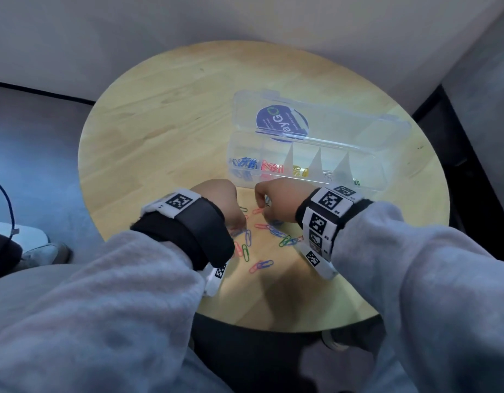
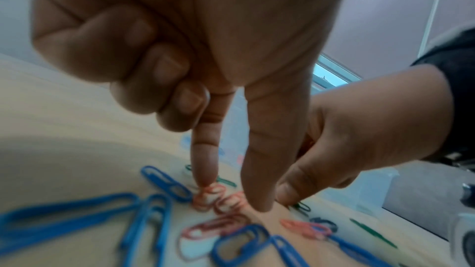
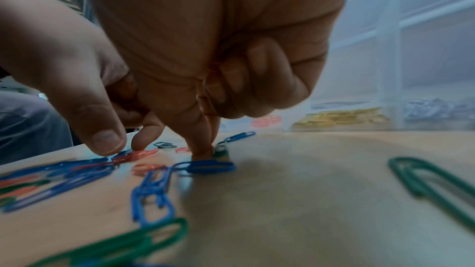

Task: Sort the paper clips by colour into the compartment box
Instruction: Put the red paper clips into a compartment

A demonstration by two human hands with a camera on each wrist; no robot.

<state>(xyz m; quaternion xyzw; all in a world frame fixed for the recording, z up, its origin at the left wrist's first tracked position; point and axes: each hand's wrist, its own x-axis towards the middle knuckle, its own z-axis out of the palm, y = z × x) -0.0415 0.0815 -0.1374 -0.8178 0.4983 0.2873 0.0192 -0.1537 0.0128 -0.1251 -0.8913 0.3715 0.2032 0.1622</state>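
Loose blue, red and green paper clips (image 1: pixel 262 239) lie on the round wooden table (image 1: pixel 165 131), between my two hands. My left hand (image 1: pixel 216 199) reaches down with a straight index finger (image 2: pixel 204 170) whose tip presses on a red clip (image 2: pixel 208 194). Its thumb stands a little apart and the other fingers are curled. My right hand (image 1: pixel 276 202) has its thumb and index tips together at a green clip (image 3: pixel 221 150) that lies on the table. The clear compartment box (image 1: pixel 370 165) stands open just behind the hands and holds blue, red, yellow and silver clips in separate compartments.
The box's lid (image 1: pixel 344 126), with a round blue sticker, lies open behind the compartments. A large green clip (image 3: pixel 432 186) lies apart to the right of my right hand. Bare wood stretches to the left of the box. The table's front edge is near my forearms.
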